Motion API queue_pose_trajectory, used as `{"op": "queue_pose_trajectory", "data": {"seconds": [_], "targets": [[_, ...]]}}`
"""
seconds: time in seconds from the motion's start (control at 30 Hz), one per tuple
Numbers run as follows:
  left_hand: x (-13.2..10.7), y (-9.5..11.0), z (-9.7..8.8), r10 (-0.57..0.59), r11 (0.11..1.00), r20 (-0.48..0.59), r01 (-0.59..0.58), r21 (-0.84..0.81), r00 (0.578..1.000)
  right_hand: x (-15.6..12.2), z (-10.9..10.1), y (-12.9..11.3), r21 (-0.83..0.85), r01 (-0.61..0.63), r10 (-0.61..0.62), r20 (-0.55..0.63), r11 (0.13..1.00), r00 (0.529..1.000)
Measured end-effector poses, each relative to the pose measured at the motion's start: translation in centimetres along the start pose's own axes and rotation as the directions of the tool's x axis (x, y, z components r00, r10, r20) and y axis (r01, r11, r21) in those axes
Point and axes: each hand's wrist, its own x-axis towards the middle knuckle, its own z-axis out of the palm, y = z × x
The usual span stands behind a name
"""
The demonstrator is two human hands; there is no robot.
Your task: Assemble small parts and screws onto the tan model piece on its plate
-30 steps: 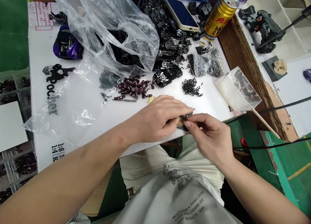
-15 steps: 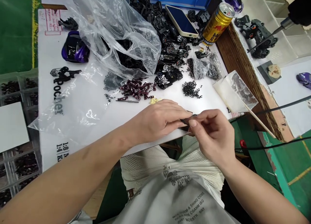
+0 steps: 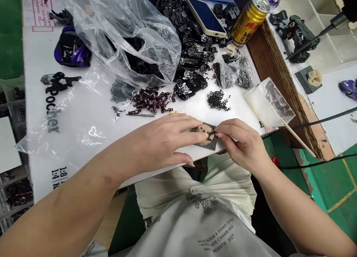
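My left hand [image 3: 164,140] lies on the white board [image 3: 83,138] near its front edge, fingers reaching to a small grey block with a tan round fixture [image 3: 206,136] on top. My right hand [image 3: 242,143] pinches a tiny dark part [image 3: 213,132] at the fixture, thumb and forefinger pressed together. The left fingertips press on the same spot from the other side. Just behind the hands lie a pile of dark red clips [image 3: 152,99], a few small gold pieces [image 3: 174,112] and a heap of black screws [image 3: 217,99].
A large clear bag of black parts [image 3: 131,37] fills the board's back. A phone [image 3: 205,16], a gold can [image 3: 249,21], black chassis parts [image 3: 198,56], a purple car body [image 3: 71,48] and small bags [image 3: 270,100] stand around. Compartment trays [image 3: 13,190] sit left; a neighbouring bench [image 3: 329,82] right.
Both hands have come down onto the board, and the grey block with its tan fixture now shows between the fingertips. The right hand moved slightly left and lower.
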Motion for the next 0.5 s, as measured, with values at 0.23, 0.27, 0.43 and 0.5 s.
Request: {"op": "queue_pose_trajectory", "data": {"seconds": [0.23, 0.27, 0.43, 0.5], "targets": [[0.11, -0.04, 0.84, 0.027, 0.996, 0.1, -0.035, 0.082, 0.995, -0.15, 0.16, 0.17, -0.001, 0.036, -0.036, 0.011, 0.999, 0.999], [0.14, -0.05, 0.83, 0.027, 0.996, 0.105, -0.035, 0.082, 0.994, -0.19, 0.17, 0.17, -0.001, 0.036, -0.036, 0.007, 0.999, 0.999], [-0.12, -0.21, 0.6, 0.009, 0.999, 0.099, -0.014, 0.044, 0.995, -0.09, 0.03, 0.04, 0.013, 0.031, -0.031, -0.022, 0.999, 0.999], [-0.24, -0.3, 0.46, 0.011, 0.999, 0.099, -0.015, 0.038, 0.995, 0.05, 0.0, -0.06, 0.016, 0.028, -0.028, -0.022, 0.999, 0.999]]}}
